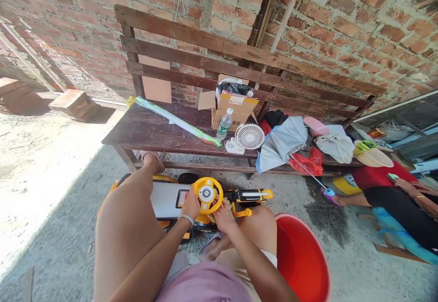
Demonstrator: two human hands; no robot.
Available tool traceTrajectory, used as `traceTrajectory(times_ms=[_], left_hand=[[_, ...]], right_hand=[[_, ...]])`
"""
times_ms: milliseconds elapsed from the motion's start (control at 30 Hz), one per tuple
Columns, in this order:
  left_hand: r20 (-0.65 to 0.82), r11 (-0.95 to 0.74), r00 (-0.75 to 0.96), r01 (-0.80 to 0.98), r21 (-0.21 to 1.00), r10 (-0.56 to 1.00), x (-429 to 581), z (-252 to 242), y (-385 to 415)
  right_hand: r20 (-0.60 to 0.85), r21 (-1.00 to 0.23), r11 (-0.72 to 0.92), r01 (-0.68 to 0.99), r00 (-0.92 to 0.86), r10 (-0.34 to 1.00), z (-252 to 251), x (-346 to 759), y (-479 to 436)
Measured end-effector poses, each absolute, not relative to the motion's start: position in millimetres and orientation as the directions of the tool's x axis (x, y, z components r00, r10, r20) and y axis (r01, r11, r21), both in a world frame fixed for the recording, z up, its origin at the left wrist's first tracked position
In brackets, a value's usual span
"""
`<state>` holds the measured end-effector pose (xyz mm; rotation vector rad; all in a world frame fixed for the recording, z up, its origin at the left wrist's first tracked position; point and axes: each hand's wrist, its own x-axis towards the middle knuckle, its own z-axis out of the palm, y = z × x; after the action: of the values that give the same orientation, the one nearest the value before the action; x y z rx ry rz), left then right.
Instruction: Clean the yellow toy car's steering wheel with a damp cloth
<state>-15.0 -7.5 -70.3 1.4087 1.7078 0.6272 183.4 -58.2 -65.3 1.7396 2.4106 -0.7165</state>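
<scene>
Toy car (167, 199) lies on the concrete floor between your knees, nose toward the bench (147, 131). It sits low and close, so both arms reach it without stretching.

- Left hand (190, 207): closed round the left rim of the yellow wheel (207, 194), thumb on the face. This looks like a steadying grip that stops the wheel turning.
- Right hand (224, 218): pressed against the wheel's lower right edge with fingers curled underneath. You can't tell whether they clamp the rim or something below it, because the wheel hides the fingertips.
- Wheel: mounted on the car, tilted up toward you, with the hub visible between your hands.

Red basin (301, 256) stands just beside your right thigh. On the bench, well apart from your hands, are a bottle (224, 124), a box (236, 106), a fan (249, 136), and a folded umbrella (282, 142) slumped over the front edge. Another person (383, 179) sits on the floor at the far right.
</scene>
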Motion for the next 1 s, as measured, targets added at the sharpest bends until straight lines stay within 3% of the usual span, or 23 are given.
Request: traceTrajectory(times_ms=[167, 367, 533, 767, 1000], left_hand=[[-0.228, 0.229, -0.073, 0.558, 0.797, 0.971, -14, -75, -8], [-0.248, 0.25, -0.081, 0.561, 0.789, 0.965, -14, -83, -7], [-0.215, 0.211, -0.06, 0.56, 0.801, 0.975, -16, -87, -8], [-0.235, 0.227, -0.06, 0.564, 0.794, 0.97, -15, -81, -8], [-0.242, 0.219, -0.032, 0.552, 0.805, 0.97, -16, -72, -9]], right_hand=[[-0.263, -0.271, 0.01, 0.962, -0.084, 0.961, -78, 197, -69], [-0.235, -0.278, -0.107, 0.955, 0.041, 0.971, -92, 188, -58], [-0.202, -0.325, 0.021, 0.945, -0.091, 0.975, -90, 193, -47], [-0.282, -0.3, 0.21, 0.931, -0.297, 0.912, -76, 193, -69], [-0.429, -0.285, 0.069, 0.956, -0.192, 0.882, -62, 175, -98]])
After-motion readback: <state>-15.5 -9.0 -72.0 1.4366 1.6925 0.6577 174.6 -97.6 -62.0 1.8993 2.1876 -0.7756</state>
